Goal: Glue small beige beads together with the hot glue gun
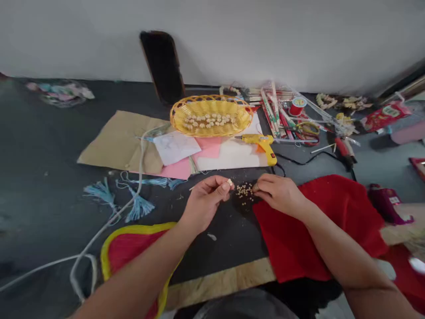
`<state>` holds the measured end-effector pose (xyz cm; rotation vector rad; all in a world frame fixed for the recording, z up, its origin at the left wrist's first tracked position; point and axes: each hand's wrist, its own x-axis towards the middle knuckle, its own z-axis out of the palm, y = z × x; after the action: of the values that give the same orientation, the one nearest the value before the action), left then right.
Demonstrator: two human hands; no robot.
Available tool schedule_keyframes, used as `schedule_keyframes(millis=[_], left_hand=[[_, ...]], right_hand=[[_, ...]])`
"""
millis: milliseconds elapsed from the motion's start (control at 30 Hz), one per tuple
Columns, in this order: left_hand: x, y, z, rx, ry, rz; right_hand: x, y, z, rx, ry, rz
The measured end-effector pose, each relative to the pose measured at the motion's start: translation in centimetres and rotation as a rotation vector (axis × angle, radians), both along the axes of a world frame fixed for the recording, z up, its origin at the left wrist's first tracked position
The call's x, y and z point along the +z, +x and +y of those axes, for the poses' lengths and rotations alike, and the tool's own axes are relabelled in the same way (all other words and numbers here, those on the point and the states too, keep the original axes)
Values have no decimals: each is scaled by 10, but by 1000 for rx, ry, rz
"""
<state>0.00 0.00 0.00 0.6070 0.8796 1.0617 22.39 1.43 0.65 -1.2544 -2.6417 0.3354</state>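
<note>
Near the middle of the dark table, my left hand (212, 197) pinches a small cream beaded piece (230, 182) between thumb and fingertips. A thin pale stick end shows at the left side of that hand. To its right lies a scatter of small cream beads (245, 190). My right hand (277, 195) is at the right edge of these beads, fingers pinched together; what they hold, if anything, is too small to name. Behind the hands, a yellow oval basket (212, 104) holds several cream beaded pieces.
A yellow glue gun (262, 142) lies on papers behind my right hand. Red cloth (295, 248) lies under my right forearm. Blue tassels (139, 206) and a white cord (113, 219) are at left. A phone (163, 66) leans on the wall; scissors (307, 129) lie back right.
</note>
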Motion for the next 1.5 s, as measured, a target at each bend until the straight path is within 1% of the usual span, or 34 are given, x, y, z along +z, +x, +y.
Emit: schedule_keyframes(millis=[133,333,567,833,900,1033,1133,1300,1500], left_hand=[[-1,-1,0,6,10,-2],[-1,0,-1,-23,39,45],[-1,0,-2,-43,61,75],[-1,0,-4,-46,56,76],[-1,0,-4,-54,47,84],[0,1,-6,-111,27,113],[1,1,-8,-175,34,109],[-1,1,-10,-266,74,95],[-1,1,-10,-312,90,123]], right_hand=[[-1,-4,-7,-44,-20,-50],[-3,-9,-8,-31,-5,-58],[-1,-6,-9,-31,-59,1],[-6,-11,-8,2,45,-2],[-3,-12,-8,-16,80,72],[6,-18,-12,-99,169,460],[10,-25,-17,-74,224,633],[8,-35,-22,38,241,708],[6,-37,-23,43,258,712]])
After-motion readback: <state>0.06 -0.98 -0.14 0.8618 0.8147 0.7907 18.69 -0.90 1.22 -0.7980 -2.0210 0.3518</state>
